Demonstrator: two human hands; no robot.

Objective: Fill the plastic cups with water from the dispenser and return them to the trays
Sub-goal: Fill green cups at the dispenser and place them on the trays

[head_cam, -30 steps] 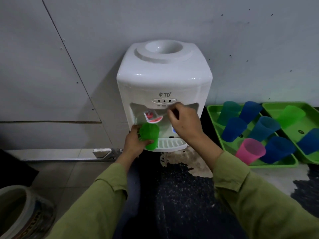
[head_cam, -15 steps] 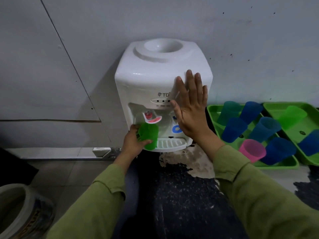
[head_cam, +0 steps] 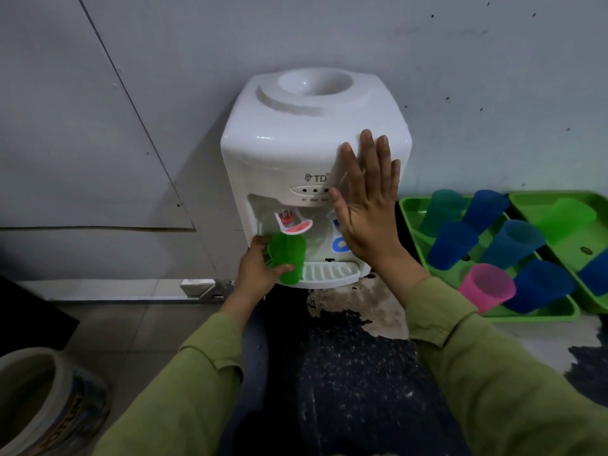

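Observation:
A white water dispenser (head_cam: 289, 143) stands against the wall. My left hand (head_cam: 258, 269) grips a green plastic cup (head_cam: 288, 256) under the red tap (head_cam: 291, 222), at the left end of the drip tray (head_cam: 329, 273). My right hand (head_cam: 368, 202) is flat, fingers straight and pointing up, in front of the dispenser's right front corner; it partly hides the blue tap (head_cam: 340, 243). Whether the palm touches the casing is unclear. To the right, a green tray (head_cam: 409, 209) holds several blue and teal cups and a pink cup (head_cam: 487, 287).
A second green tray (head_cam: 589, 251) at the far right holds a green cup (head_cam: 567, 218) and a blue cup (head_cam: 595, 271). A pale bucket (head_cam: 36, 399) sits at the lower left on the floor. The dark counter top (head_cam: 345, 373) in front is worn and chipped.
My right hand left the tap area, rose and opened flat against the dispenser's right front. My left hand kept the green cup under the red tap.

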